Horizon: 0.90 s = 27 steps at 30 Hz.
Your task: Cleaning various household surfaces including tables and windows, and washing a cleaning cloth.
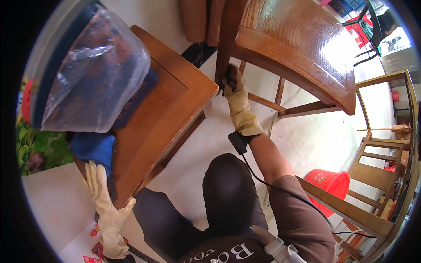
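Note:
My left hand (pixel 107 203), in a cream rubber glove, rests with spread fingers by the near corner of a wooden tabletop or seat (pixel 158 131). Its fingertips reach a blue cloth (pixel 93 149) draped at the edge, and its thumb lies along the corner. Reaching forward, my right hand (pixel 235 85) wears a similar glove and is closed around what looks like a dark brown cloth (pixel 232 73). That cloth is against the leg (pixel 224 49) of a second piece of wooden furniture with a glossy top (pixel 292 42). Some of my right fingers are hidden.
A blue item in clear plastic (pixel 102 72) sits on the left wooden surface. A red bucket (pixel 327 187) stands right, beside a wooden frame (pixel 348 203). A black cable (pixel 273 185) runs along my right arm. Part of a person (pixel 386 24) shows at the far upper right.

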Motion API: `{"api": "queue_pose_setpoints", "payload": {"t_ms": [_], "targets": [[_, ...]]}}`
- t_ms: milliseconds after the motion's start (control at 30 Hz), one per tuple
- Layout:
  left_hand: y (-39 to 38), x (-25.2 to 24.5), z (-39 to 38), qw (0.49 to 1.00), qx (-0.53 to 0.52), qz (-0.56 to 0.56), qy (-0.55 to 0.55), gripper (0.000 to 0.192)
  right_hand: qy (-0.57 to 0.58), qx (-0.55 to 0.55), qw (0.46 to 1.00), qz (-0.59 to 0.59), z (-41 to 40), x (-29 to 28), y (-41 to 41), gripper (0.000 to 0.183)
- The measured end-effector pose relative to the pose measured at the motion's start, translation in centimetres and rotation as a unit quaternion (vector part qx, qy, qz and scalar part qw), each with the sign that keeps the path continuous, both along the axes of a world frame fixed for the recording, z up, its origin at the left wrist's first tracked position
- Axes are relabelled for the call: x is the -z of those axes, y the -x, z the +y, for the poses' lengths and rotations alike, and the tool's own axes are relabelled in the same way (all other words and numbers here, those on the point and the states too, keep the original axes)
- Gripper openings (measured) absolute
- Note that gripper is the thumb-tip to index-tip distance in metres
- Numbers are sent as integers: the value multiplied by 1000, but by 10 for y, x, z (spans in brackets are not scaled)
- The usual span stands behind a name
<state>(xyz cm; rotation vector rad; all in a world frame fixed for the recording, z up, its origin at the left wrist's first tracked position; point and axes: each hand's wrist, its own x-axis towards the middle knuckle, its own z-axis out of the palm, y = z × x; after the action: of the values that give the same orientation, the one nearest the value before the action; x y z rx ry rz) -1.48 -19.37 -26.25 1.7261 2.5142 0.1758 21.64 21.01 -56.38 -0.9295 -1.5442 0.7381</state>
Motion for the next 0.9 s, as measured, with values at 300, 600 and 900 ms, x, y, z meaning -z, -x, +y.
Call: {"api": "queue_pose_setpoints", "payload": {"t_ms": [300,600,900], "targets": [[7,-1,-15,999,6,-9,-36,118,461,-157,816,312,-46,-115,5,31],[8,-6,-10,999,21,18,-21,118,-12,-54,998,5,-83,-283,-21,36],[-12,-43,10,987,-15,-8,157,126,129,30,989,59,-115,-325,-132,26]]}}
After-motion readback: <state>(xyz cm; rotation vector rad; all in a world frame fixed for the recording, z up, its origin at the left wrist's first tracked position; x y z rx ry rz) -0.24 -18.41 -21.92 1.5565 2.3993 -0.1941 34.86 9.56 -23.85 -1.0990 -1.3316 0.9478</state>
